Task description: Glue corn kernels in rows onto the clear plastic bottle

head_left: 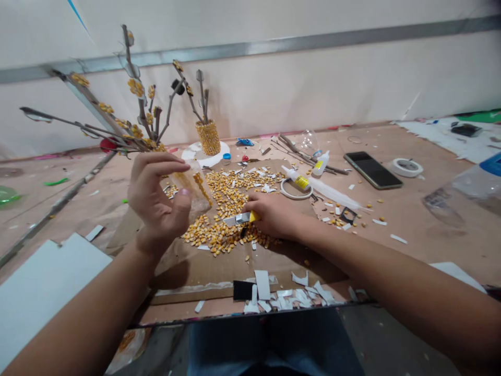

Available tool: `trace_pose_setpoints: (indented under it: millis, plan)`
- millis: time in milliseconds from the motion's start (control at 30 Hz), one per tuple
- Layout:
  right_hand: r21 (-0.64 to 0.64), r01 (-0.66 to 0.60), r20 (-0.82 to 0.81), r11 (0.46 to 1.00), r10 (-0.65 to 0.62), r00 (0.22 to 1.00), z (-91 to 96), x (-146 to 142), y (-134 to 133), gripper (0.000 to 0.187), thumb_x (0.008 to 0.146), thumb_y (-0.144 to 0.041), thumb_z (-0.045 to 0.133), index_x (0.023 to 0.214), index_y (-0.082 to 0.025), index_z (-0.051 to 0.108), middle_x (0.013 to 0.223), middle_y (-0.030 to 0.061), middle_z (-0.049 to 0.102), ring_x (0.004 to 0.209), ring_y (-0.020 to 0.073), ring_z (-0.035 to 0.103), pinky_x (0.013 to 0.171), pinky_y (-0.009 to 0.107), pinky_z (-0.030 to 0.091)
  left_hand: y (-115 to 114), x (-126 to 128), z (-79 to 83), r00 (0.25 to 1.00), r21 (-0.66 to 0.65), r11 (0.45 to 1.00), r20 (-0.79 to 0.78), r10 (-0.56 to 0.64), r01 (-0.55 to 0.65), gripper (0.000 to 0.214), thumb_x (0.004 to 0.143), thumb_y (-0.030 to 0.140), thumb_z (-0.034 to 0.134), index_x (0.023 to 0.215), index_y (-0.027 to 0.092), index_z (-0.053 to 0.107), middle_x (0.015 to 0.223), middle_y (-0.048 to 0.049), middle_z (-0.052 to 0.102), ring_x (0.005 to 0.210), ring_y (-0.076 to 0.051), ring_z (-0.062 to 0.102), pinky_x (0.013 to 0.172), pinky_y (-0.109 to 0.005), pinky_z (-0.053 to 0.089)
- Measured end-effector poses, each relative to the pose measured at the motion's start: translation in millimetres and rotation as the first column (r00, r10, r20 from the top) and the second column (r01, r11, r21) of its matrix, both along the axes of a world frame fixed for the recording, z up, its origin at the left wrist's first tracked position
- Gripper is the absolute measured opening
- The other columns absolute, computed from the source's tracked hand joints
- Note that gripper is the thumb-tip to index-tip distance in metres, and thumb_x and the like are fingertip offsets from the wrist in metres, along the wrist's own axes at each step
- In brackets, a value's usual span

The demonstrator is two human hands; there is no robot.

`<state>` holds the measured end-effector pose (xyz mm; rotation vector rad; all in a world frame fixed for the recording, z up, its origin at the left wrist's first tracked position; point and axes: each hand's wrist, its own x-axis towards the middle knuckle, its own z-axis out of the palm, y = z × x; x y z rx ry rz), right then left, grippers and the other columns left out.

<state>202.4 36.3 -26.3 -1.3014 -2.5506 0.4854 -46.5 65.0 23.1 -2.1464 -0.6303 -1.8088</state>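
Note:
My left hand (158, 196) is curved around a clear plastic container (199, 196), its fingertips at the upper part and the thumb at the side. The container is tilted, and a row of corn kernels sticks to its wall. My right hand (272, 214) grips a yellow utility knife (254, 215), its blade pointing left, low over a spread of loose corn kernels (219, 232). Under the kernels lies a cardboard sheet (219, 271). How far the right fingers wrap the handle is partly hidden.
Behind stands a corn-covered pot (209, 137) with twigs; larger branches (144, 112) bearing kernels rise at left. Glue bottles (297, 178), a phone (372, 169), a tape roll (407, 167) and a plastic bottle (477, 180) lie right. White scraps (289, 300) line the front edge.

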Motion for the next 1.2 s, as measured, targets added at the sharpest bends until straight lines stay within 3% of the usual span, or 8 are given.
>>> trace_pose_setpoints:
  millis: [167,233,333,433,533,867,1033,1200]
  plan:
    - [-0.042,0.001,-0.104,0.999,-0.005,0.995,-2.1,8,4,0.024,0.087,-0.004,0.064,0.105,-0.016,0.076,0.11,0.0119,0.075,0.092,0.0219,0.064,0.075,0.031,0.039,-25,17,-6.6,0.996,-0.189,0.978,-0.015,-0.09,0.086,0.024,0.076,0.017,0.068,0.097,0.026,0.075,0.095,-0.0039,0.072,0.088,-0.024,0.068,0.08,-0.041,0.054]
    - [-0.057,0.019,-0.17,0.998,-0.028,0.985,0.3,16,6,0.01,0.093,-0.011,0.066,0.099,-0.017,0.071,0.102,0.0086,0.073,0.088,0.0195,0.062,0.076,0.029,0.04,-35,24,-8.4,0.993,-0.394,0.912,0.044,-0.108,0.116,0.022,0.079,0.013,0.068,0.097,0.024,0.074,0.094,-0.0027,0.071,0.083,-0.021,0.066,0.077,-0.038,0.053]
    - [-0.12,0.024,-0.322,0.992,-0.062,0.945,8.4,26,2,0.015,0.102,-0.029,0.063,0.091,-0.019,0.064,0.084,0.0024,0.067,0.074,0.0158,0.057,0.07,0.028,0.042,-49,36,-9.5,0.987,-0.768,0.62,0.118,-0.105,0.158,0.012,0.088,0.016,0.069,0.098,0.021,0.073,0.09,-0.0027,0.073,0.076,-0.017,0.065,0.074,-0.033,0.052]
    - [-0.211,-0.007,-0.601,0.977,-0.124,0.789,17.1,30,-6,0.023,0.097,-0.039,0.068,0.088,-0.019,0.065,0.078,-0.0001,0.063,0.072,0.015,0.055,0.069,0.028,0.043,-58,47,-11.7,0.971,-0.914,0.344,0.164,-0.173,0.216,0.012,0.09,0.028,0.078,0.095,0.018,0.078,0.086,-0.0053,0.079,0.077,-0.018,0.07,0.071,-0.03,0.054]
    - [-0.242,0.001,-0.694,0.97,-0.174,0.698,21.8,27,-16,0.028,0.094,-0.045,0.071,0.086,-0.019,0.068,0.074,-0.0014,0.061,0.069,0.0145,0.052,0.067,0.029,0.041,-62,56,-16.0,0.945,-0.926,0.235,0.249,-0.211,0.297,0.02,0.088,0.035,0.084,0.096,0.017,0.083,0.088,-0.0073,0.083,0.076,-0.018,0.073,0.07,-0.029,0.057]
    - [-0.265,-0.011,-0.779,0.964,-0.207,0.592,24.8,13,-33,0.045,0.093,-0.061,0.074,0.081,-0.019,0.065,0.072,-0.0014,0.06,0.066,0.0133,0.051,0.062,0.027,0.04,-72,69,-14.3,0.889,-0.887,0.084,0.447,-0.094,0.455,0.025,0.085,0.04,0.09,0.09,0.016,0.082,0.075,-0.0038,0.08,0.063,-0.014,0.072,0.062,-0.023,0.057]
    - [-0.012,0.048,-0.613,0.999,-0.045,0.789,20.3,26,-28,0.067,0.092,-0.085,0.056,0.069,-0.023,0.045,0.06,-0.0047,0.045,0.057,0.0118,0.037,0.059,0.028,0.028,-69,65,-18.4,0.774,-0.783,-0.043,0.621,-0.127,0.621,0.029,0.085,0.042,0.091,0.084,0.017,0.076,0.073,-0.0013,0.075,0.061,-0.011,0.065,0.06,-0.021,0.055]
    - [0.093,0.016,-0.384,0.996,0.021,0.923,16.5,34,-25,0.079,0.089,-0.098,0.031,0.068,-0.023,0.043,0.061,-0.0001,0.049,0.056,0.0137,0.04,0.06,0.03,0.021,-70,61,-20.5,0.715,-0.726,-0.13,0.688,-0.125,0.676,0.03,0.086,0.043,0.091,0.089,0.017,0.075,0.072,-0.0007,0.071,0.062,-0.01,0.061,0.06,-0.019,0.052]
